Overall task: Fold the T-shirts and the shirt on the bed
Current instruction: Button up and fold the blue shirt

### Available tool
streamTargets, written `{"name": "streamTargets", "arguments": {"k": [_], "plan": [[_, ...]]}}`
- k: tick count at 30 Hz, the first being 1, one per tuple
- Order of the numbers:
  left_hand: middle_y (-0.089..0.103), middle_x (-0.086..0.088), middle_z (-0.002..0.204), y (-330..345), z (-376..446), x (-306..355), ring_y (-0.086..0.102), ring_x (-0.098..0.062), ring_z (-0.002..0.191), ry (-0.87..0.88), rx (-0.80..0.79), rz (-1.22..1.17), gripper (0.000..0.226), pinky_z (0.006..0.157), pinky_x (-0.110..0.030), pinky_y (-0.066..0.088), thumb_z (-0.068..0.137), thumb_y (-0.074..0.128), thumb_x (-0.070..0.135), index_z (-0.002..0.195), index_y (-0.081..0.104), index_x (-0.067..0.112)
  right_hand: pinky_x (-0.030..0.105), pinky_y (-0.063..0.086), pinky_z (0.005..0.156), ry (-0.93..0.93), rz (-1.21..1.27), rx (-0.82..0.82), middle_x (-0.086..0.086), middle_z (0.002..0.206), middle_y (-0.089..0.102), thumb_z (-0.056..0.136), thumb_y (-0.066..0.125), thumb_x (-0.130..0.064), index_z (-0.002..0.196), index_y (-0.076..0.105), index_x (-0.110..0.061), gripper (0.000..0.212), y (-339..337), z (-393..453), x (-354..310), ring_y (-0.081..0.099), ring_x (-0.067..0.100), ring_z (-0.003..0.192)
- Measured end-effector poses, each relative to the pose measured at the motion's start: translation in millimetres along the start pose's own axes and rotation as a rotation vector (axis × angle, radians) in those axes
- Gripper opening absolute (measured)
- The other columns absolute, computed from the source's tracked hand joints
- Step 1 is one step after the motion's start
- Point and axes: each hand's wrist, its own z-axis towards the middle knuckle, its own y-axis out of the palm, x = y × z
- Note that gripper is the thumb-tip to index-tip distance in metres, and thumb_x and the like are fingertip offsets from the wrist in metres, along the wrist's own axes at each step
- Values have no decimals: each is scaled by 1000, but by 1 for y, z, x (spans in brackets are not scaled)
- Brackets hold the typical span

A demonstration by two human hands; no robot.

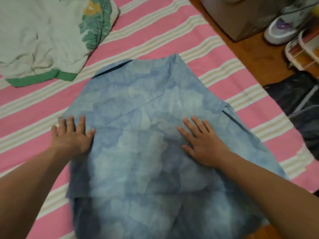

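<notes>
Blue mottled cotton shirt lies flat across the middle of the bed, its collar end toward the far side and its hem hanging over the near edge. We see one side panel folded in over the back, leaving a straight diagonal seam across the cloth, and a small fold at the right side.

Our left hand rests on the shirt's left edge, fingers spread and straight, palm down, partly on the cloth and partly on the sheet. Our right hand lies flat on the shirt right of its middle, fingers straight and slightly apart, pressing the fabric down.

Under the shirt is the pink sheet with cream stripes that covers the bed. At the bed's far left corner lies a pale green T-shirt with a darker green hem and a leaf print, apart from the blue shirt.

Beyond the bed's right edge we see a wooden floor, a white shoe, a white wire rack and a dark plastic bag.
</notes>
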Motion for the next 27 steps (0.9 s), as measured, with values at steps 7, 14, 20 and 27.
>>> {"name": "streamTargets", "arguments": {"k": [7,14,20,27], "plan": [[48,-27,145,-89,-45,183,45,-51,134,763,452,-5,78,108,-59,40,72,50,36,144,48,4,44,41,93,632,382,488,15,114,60,84,67,-15,113,63,-5,32,-37,-66,77,54,38,104],[42,-5,149,-156,-51,402,41,-29,138,1176,279,607,77,118,-47,24,80,67,46,148,37,29,37,44,80,835,623,33,-1,102,58,92,66,-43,111,60,-18,32,0,-207,115,56,22,94],[48,-1,145,-161,-33,413,47,-31,133,1004,172,820,63,117,-46,22,88,62,40,146,37,35,38,50,76,780,794,-88,-16,81,58,83,48,-77,86,52,-29,48,1,-247,126,58,12,80],[61,-10,83,-188,-28,312,65,-39,84,1031,458,522,23,80,-46,45,72,70,9,94,64,15,24,20,52,491,403,185,-16,59,32,78,58,-28,72,35,-37,25,-33,-289,79,34,8,51]]}}
